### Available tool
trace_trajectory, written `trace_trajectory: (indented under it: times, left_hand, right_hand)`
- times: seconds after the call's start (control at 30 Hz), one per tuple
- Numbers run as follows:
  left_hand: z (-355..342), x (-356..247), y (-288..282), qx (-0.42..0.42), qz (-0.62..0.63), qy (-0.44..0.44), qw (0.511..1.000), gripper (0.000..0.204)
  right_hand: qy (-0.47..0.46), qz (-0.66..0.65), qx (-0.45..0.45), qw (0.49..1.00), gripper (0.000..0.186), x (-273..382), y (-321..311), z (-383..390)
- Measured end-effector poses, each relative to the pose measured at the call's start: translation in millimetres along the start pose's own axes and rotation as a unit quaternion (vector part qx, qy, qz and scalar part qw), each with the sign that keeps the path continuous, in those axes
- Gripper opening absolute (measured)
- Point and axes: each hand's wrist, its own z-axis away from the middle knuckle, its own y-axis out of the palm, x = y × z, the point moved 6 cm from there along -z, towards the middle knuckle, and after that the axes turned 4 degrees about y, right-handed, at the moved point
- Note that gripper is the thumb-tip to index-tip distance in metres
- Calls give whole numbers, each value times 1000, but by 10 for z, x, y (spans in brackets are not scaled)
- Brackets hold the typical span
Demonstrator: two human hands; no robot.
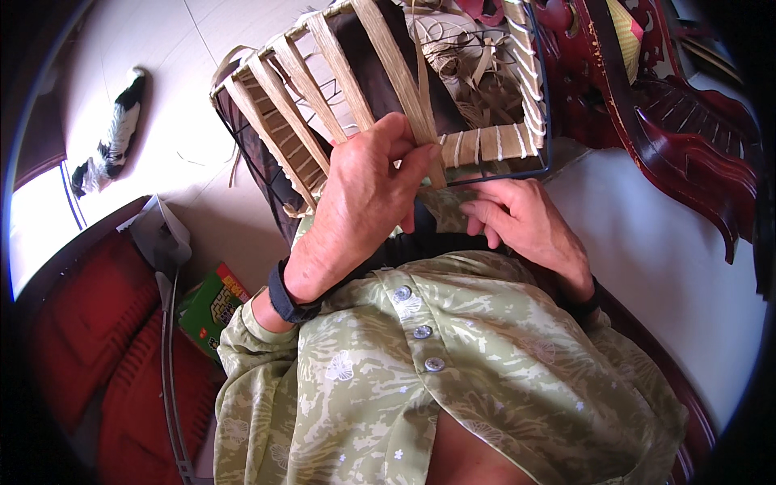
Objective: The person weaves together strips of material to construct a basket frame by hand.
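Observation:
A rectangular basket frame of dark wire (543, 97) leans over my lap, with flat tan woven strips (331, 61) running across it in parallel. White cord is wound around the tan band (493, 144) along its near right edge. My left hand (364, 174) is closed at the near edge, its thumb and fingers pinching the lower end of one flat strip (404, 73). Just right of it, below the frame's near edge, my right hand (525, 222) has its thumb stretched out and its fingers loosely bent and apart. Nothing shows between them.
Loose tan strips and a coiled bundle (444, 58) lie beyond the frame. Carved dark red wooden furniture (655, 153) stands at the right. A black-and-white animal (117, 137) lies on the pale floor at the far left. Near my left arm are a green package (212, 311) and red seating (105, 339).

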Motion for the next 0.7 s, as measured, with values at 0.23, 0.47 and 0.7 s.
trace_trajectory:
  times: [0.23,0.47,0.7]
  left_hand:
    - [9,-13,-17,6,19,2,1000,19]
    - [17,88,31,41,-6,-35,999,22]
    - [81,32,-2,59,25,16,998,16]
  right_hand:
    - [-78,-373,-27,924,42,-279,324,-154]
    - [-79,-359,27,929,37,-232,419,-355]
    - [-280,121,-281,910,14,-79,230,-214]
